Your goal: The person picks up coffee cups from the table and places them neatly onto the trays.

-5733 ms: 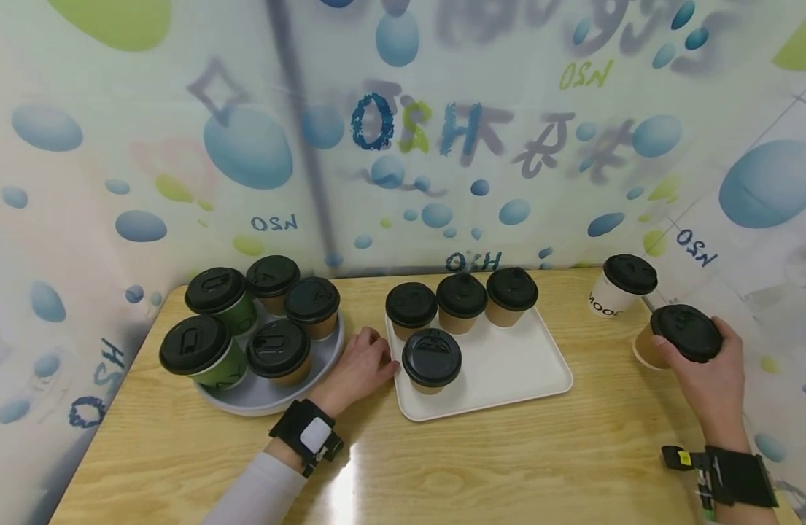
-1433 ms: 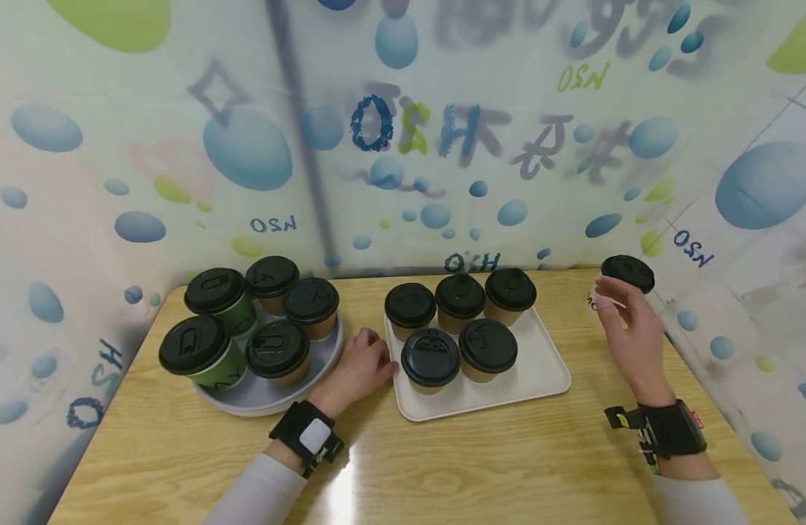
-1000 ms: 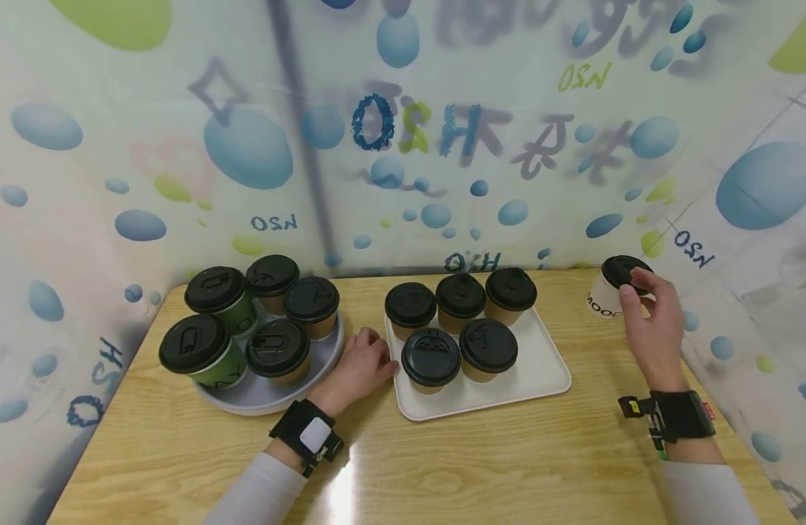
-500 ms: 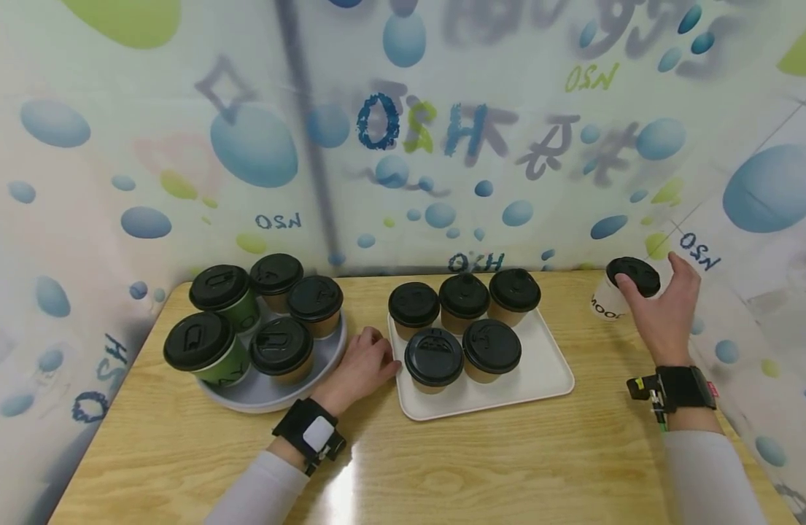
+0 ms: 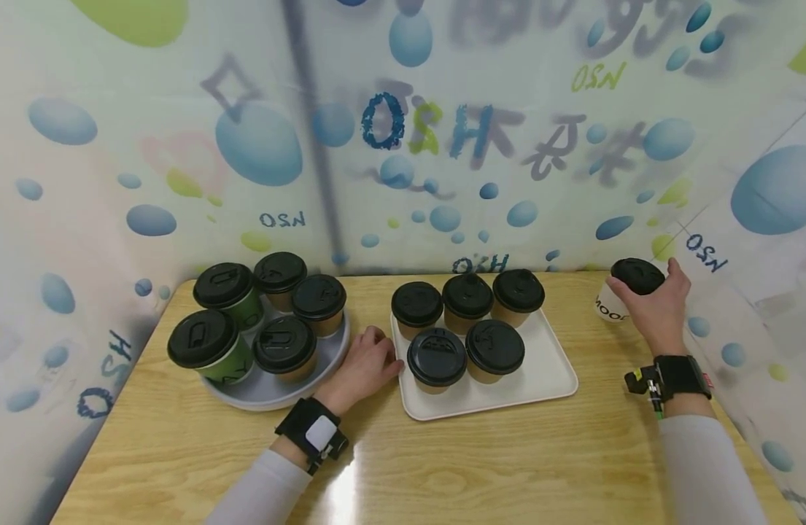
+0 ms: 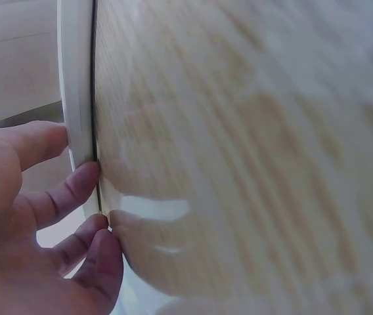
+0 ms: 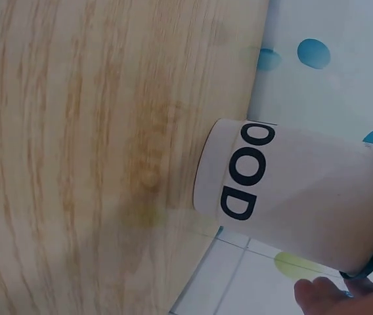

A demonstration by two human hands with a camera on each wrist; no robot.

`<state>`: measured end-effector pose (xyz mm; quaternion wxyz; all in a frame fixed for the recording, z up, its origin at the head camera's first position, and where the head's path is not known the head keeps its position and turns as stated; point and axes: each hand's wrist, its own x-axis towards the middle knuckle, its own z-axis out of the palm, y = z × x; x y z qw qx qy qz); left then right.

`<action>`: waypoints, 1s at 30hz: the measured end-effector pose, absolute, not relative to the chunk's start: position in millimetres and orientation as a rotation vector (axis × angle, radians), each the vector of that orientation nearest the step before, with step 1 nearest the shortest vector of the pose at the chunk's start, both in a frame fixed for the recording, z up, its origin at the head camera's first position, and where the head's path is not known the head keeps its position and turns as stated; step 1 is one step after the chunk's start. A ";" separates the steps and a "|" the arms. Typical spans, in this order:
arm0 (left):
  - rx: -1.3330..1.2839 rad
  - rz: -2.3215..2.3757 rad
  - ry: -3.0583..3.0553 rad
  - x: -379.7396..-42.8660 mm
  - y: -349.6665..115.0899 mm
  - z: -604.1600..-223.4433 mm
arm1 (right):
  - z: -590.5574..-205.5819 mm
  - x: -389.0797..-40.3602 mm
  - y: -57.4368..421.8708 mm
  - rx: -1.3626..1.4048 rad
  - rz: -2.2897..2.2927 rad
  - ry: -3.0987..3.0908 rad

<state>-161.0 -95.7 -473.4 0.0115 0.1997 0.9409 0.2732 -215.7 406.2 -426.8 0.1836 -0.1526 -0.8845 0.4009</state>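
A white paper cup with black lettering (image 7: 291,190) and a black lid (image 5: 639,275) stands at the table's back right corner. My right hand (image 5: 661,310) holds it at the lid, thumb on the near left side and fingers on the right. In the right wrist view, fingertips (image 7: 321,295) touch the lid's rim. My left hand (image 5: 366,364) rests on the table, loosely bent, its fingertips at the left rim of a white rectangular tray (image 5: 540,379). The left wrist view shows fingers (image 6: 75,187) against that tray rim. Several brown cups with black lids (image 5: 494,350) stand on the tray.
A round grey tray (image 5: 245,397) left of my left hand carries two green cups (image 5: 228,364) and several brown cups (image 5: 287,350), all black-lidded. A printed curtain (image 5: 442,182) hangs behind the wooden table (image 5: 475,467) and along its sides.
A brown cup that my right hand held at the right now stands in the white tray's front row. My right hand has since moved onto the white cup's lid. The left hand stays put.
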 end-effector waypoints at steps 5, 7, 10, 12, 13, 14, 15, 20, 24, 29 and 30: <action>0.620 0.882 2.929 -163.3 -97.0 -479.5 | -428.6 -220.5 408.8 -0.434 1.119 -2.553; 0.631 0.876 2.930 -162.6 -96.9 -476.8 | -429.9 -221.2 409.8 -0.443 1.121 -2.567; 0.648 0.857 2.939 -160.8 -96.3 -472.4 | -432.3 -221.7 411.2 -0.451 1.131 -2.565; 0.664 0.845 2.950 -160.0 -96.1 -470.6 | -433.4 -221.9 411.6 -0.445 1.132 -2.554; 0.667 0.833 2.952 -160.3 -96.3 -471.2 | -433.8 -221.9 411.9 -0.443 1.131 -2.549; 0.667 0.829 2.953 -159.9 -96.0 -470.5 | -434.0 -221.8 411.9 -0.438 1.131 -2.539; 0.664 0.823 2.951 -160.0 -95.8 -469.9 | -433.9 -221.5 412.1 -0.435 1.130 -2.532; 0.616 0.824 2.924 -160.3 -94.1 -466.5 | -429.6 -216.5 410.5 -0.421 1.129 -2.504; 0.610 0.823 2.925 -160.6 -94.0 -467.4 | -423.0 -208.1 404.6 -0.405 1.138 -2.492; 0.634 0.840 2.937 -160.7 -95.1 -469.9 | -414.6 -197.1 393.4 -0.356 1.156 -2.481; 0.639 0.847 2.937 -160.6 -95.4 -469.9 | -413.2 -195.2 390.9 -0.344 1.162 -2.478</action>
